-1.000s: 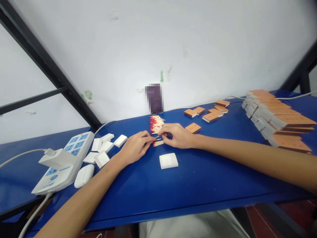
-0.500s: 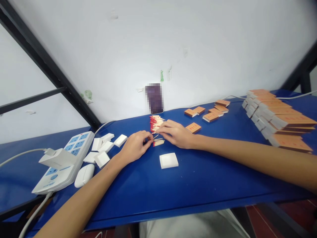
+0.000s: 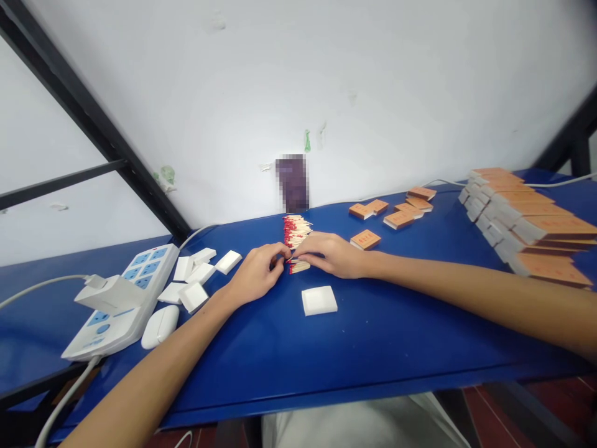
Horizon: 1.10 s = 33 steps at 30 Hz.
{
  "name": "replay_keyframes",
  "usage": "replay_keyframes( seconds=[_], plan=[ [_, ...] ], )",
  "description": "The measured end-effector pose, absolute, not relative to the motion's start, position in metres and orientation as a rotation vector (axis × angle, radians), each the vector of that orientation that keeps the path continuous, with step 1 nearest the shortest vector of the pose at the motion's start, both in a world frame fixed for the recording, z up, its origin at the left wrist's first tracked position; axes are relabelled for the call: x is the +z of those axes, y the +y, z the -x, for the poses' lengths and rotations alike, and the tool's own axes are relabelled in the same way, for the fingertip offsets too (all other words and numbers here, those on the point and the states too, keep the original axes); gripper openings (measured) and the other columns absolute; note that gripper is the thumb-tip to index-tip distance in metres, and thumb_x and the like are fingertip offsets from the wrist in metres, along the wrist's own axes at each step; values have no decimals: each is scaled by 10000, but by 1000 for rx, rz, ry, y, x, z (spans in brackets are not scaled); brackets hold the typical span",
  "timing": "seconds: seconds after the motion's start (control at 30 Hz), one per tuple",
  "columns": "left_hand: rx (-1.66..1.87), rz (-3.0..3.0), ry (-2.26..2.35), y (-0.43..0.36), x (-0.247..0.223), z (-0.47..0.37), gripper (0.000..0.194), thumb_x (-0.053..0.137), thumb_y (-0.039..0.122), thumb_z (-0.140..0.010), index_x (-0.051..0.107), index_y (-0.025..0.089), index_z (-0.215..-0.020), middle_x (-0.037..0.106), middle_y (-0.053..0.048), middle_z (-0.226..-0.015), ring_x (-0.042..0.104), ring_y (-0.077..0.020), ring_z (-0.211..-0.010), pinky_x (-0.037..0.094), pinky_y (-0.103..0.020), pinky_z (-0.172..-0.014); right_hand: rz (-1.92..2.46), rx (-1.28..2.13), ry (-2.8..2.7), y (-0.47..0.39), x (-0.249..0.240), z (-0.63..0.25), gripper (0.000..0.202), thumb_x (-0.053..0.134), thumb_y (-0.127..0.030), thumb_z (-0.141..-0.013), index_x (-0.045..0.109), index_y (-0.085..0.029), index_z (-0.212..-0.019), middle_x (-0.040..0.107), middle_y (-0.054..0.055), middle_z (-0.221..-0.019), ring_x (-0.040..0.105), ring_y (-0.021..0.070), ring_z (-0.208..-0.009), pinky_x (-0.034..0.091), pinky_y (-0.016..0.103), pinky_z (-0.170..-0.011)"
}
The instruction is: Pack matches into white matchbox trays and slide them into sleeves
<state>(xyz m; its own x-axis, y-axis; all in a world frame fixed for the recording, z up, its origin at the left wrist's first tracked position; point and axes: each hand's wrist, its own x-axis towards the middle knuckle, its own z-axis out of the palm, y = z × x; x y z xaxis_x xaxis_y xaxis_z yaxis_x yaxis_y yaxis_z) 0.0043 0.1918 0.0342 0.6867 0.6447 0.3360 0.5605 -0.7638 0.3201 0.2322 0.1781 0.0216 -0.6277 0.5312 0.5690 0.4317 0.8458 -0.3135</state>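
Near the back of the blue table lies a pile of red-headed matchsticks. A smaller row of matchsticks lies just in front of it, partly under my fingers. My right hand reaches in from the right, thumb and forefinger pinched on a matchstick above the small row. My left hand is at the left end of that row, thumb and forefinger brought together beside the match heads; what is between them is too small to make out. In front of both hands lies a white matchbox tray.
Several white matchbox trays lie left, by a white earphone case and a power strip with a plugged-in charger. Orange matchboxes lie at the back right; a large matchbox stack stands far right. A pixelated dark rectangle leans against the wall.
My right hand has come slightly forward and left, from the pile's edge to the small row. The fingertips of both hands are now closer together. The view has shifted a little.
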Motion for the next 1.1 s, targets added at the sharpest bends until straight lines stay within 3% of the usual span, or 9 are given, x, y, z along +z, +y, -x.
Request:
replay_keyframes(
  seconds=[0.27, 0.43, 0.6, 0.73, 0.87, 1.1],
  plan=[
    [633, -2656, 939, 186, 37, -7, 151, 479, 176, -886, 593, 225, -972, 566, 42, -727, 497, -116, -621, 383, -249, -635, 879, 267, -2276, 169, 33, -235, 45, 495, -156, -868, 529, -184, -875, 612, 68, -1027, 497, 202, -973, 356, 352, -855],
    [630, -2650, 896, 183, 38, -8, 42, 508, 176, -849, 481, 206, -840, 617, 21, -841, 505, -131, -692, 391, -262, -655, 864, 255, -2290, 169, 36, -237, 91, 462, -163, -860, 438, -195, -779, 529, 20, -817, 434, 165, -798, 338, 295, -752],
    [636, -2659, 887, 182, 39, -9, 197, 567, 231, -829, 378, 210, -780, 636, 23, -859, 460, -131, -672, 386, -274, -661, 977, 286, -2311, 170, 34, -235, 92, 456, -172, -841, 421, -199, -761, 499, -17, -739, 426, 130, -677, 287, 261, -640],
    [630, -2672, 873, 183, 38, -8, 193, 577, 229, -825, 389, 211, -787, 646, 20, -896, 488, -135, -715, 392, -272, -677, 1078, 324, -2291, 172, 31, -234, 119, 460, -109, -744, 432, -207, -803, 473, -42, -678, 413, 120, -621, 265, 252, -605],
    [625, -2680, 859, 183, 37, -7, 180, 586, 210, -809, 406, 212, -805, 645, 16, -914, 508, -137, -732, 398, -269, -681, 1116, 313, -2350, 174, 29, -233, 233, 462, -71, -684, 447, -210, -871, 512, -28, -750, 444, 126, -658, 265, 251, -612],
    [639, -2663, 832, 182, 38, -8, 140, 559, 194, -820, 424, 207, -784, 630, 15, -877, 510, -129, -710, 404, -261, -668, 1125, 296, -2390, 174, 28, -231, 214, 481, -100, -740, 493, -208, -924, 529, -27, -752, 458, 125, -657, 275, 249, -619]
  ],
)
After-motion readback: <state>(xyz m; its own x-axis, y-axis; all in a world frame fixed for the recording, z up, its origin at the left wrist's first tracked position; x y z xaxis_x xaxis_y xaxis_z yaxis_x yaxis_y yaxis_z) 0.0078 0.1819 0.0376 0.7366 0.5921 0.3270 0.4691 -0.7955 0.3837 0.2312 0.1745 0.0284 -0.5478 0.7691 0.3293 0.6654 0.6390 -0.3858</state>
